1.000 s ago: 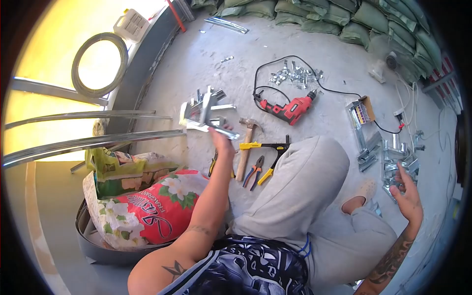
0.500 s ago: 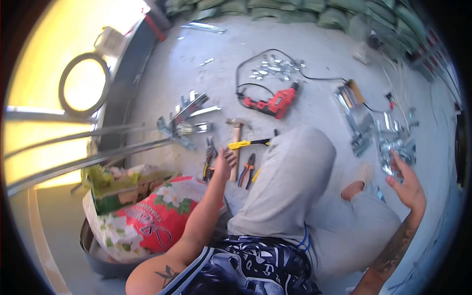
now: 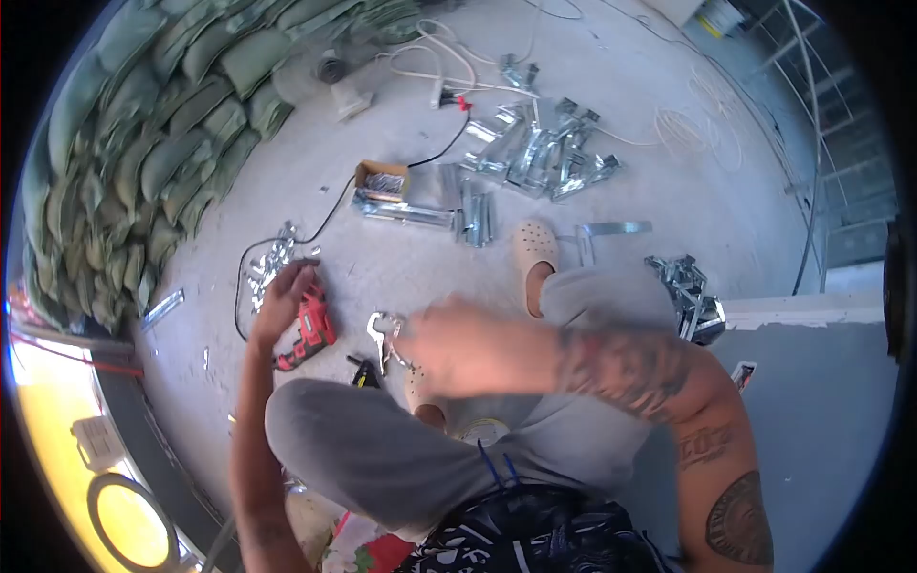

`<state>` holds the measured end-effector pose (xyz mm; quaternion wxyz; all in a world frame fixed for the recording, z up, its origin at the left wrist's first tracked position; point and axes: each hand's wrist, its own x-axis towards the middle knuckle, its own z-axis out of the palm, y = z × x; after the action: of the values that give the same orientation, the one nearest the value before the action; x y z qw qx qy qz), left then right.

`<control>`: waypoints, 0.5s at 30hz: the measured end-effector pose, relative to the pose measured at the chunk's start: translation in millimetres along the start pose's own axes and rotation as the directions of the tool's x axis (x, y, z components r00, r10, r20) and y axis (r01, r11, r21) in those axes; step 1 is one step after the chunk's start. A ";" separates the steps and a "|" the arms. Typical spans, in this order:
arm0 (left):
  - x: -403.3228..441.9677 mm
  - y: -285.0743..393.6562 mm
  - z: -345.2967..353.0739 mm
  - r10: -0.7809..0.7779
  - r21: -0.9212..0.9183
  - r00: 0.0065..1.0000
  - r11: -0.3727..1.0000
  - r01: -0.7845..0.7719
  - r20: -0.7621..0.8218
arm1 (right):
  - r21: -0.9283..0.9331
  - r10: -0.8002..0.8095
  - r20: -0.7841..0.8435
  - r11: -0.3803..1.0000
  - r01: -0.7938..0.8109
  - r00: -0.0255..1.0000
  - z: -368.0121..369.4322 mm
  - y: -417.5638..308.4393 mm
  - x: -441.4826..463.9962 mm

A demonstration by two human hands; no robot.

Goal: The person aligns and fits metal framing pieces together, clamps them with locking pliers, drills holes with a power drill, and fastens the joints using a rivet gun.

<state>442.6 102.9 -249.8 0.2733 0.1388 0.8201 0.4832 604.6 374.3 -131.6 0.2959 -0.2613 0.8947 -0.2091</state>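
Over the rear end of the red drill point(image 3: 315, 329), my left hand point(image 3: 284, 294) rests on or just above it, fingers curled; its grip is partly hidden. My right hand point(image 3: 449, 346) is smeared by motion above my feet, beside silver locking pliers point(image 3: 382, 339); whether it holds them is unclear. Small shiny metal pieces point(image 3: 270, 267) lie beyond my left hand. A black and yellow tool point(image 3: 364, 372) shows near my knee.
An open cardboard box of screws point(image 3: 382, 181) stands ahead, near piled metal brackets point(image 3: 544, 153). Green sandbags point(image 3: 172, 143) are stacked at the left. A black cable loops round the drill. More metal pieces point(image 3: 686, 286) lie at the right.
The view has swung to the right. My left hand has left the metal pieces and hammer area and is now at the drill. My right hand has moved from the bracket pile to in front of me.
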 end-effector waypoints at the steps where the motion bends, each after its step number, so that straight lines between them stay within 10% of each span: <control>1: 27.7 18.7 -2.8 0.033 0.164 0.997 0.985 -0.045 0.076 | -0.077 -0.010 0.124 0.997 0.019 0.992 7.6 -13.6 9.0; 7: 182.0 -16.0 56.1 0.076 0.779 0.964 0.574 -0.251 0.255 | -0.351 -0.070 0.200 0.926 0.139 0.977 48.7 -40.6 43.2; 10: 235.6 -88.3 118.0 0.041 0.782 0.941 0.544 -0.304 0.337 | -0.508 0.071 0.163 0.861 0.022 0.984 8.3 -56.2 43.2; 15: 237.3 -110.3 217.5 0.042 0.869 0.932 0.349 -0.352 0.360 | -0.202 0.340 -0.513 0.845 -0.496 0.788 12.0 -51.5 45.3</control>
<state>380.6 320.9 -503.6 0.1991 0.4315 0.8783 -0.0523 598.7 304.9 -132.3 0.0681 -0.0420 0.9959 -0.0421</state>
